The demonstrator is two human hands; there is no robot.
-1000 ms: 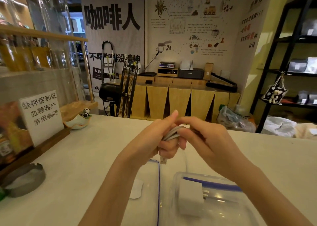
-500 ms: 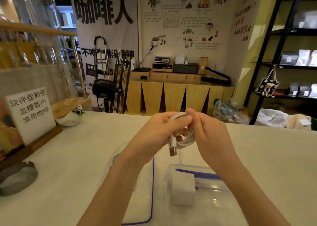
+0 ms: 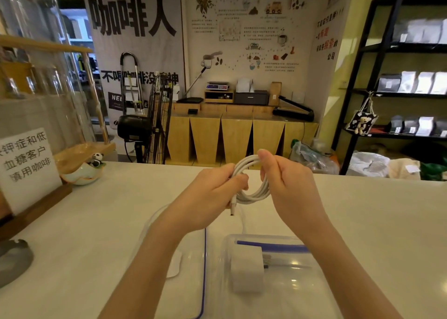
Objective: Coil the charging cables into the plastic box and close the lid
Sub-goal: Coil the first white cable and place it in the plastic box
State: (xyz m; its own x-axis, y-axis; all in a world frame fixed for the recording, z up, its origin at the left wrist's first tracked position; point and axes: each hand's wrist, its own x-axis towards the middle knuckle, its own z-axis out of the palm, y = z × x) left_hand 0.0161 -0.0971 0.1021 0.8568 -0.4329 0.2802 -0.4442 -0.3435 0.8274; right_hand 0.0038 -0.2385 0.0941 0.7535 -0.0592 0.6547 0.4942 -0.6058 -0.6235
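I am holding a thin white charging cable (image 3: 251, 185) up in the air, wound into a round loop. My left hand (image 3: 212, 195) grips one side of the loop with its fingers curled round it, and the plug end (image 3: 233, 206) hangs down just under that hand. My right hand (image 3: 287, 183) pinches the other side, thumb on top of the loop.

I think I am at the winding step, and it looks almost done.

Below my hands, on the pale counter (image 3: 362, 209), sits the clear plastic box (image 3: 312, 292). A white square charger block (image 3: 247, 270) is lying inside it. The clear lid with a blue edge (image 3: 193, 282) lies flat just beside the box, on its left.

Next I should lower the loop into the box next to the block, keeping it tight so it does not spring open. Then the lid goes on.
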